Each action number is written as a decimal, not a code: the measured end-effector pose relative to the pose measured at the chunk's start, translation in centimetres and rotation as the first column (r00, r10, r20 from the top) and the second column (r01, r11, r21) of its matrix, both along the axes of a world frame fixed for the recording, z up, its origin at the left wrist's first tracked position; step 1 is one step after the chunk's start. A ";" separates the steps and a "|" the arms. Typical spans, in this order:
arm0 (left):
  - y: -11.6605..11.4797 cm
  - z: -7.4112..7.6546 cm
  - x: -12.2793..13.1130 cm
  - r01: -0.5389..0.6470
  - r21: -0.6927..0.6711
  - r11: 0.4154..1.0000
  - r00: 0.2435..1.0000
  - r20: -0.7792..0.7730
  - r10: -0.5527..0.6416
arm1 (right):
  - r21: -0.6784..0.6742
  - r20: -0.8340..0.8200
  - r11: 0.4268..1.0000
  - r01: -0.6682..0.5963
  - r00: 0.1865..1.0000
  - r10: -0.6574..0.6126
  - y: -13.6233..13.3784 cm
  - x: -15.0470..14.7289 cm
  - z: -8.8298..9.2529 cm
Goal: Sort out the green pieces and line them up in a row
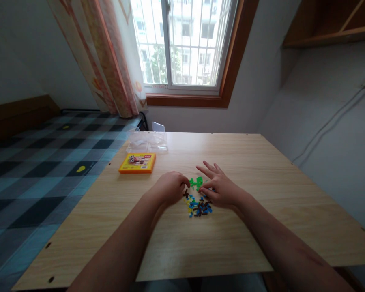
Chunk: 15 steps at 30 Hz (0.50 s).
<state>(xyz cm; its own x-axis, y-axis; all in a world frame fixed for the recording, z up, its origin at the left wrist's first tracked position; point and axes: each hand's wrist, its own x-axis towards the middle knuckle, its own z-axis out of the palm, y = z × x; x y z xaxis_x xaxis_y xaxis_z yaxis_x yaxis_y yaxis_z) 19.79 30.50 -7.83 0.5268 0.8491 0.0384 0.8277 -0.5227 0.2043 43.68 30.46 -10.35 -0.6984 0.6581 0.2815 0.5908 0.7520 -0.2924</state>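
Right forearm point(270, 225), its hand point(219, 187) beside green pieces point(199, 181).

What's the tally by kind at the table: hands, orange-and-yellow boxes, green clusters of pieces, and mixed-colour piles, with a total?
Hands: 2 (left hand, right hand)
Orange-and-yellow box: 1
Green cluster: 1
Mixed-colour pile: 1
Total: 5, counting the cluster and pile as one each; their small pieces can't be counted reliably.
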 end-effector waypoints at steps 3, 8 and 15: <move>-0.1 0.1 0.1 0.036 -0.018 0.999 0.999 0.011 -0.036 | -0.026 -0.016 1.000 0.007 1.000 -0.008 -0.1 -0.2 -0.2; 0.0 -0.4 0.1 0.056 -0.048 0.997 0.998 0.023 -0.055 | -0.023 -0.044 0.999 0.024 0.999 -0.025 0.0 -0.1 0.0; 0.0 -0.4 0.2 0.094 -0.087 0.992 0.995 0.025 -0.092 | -0.041 -0.040 0.999 -0.031 0.999 0.029 -0.1 0.3 0.7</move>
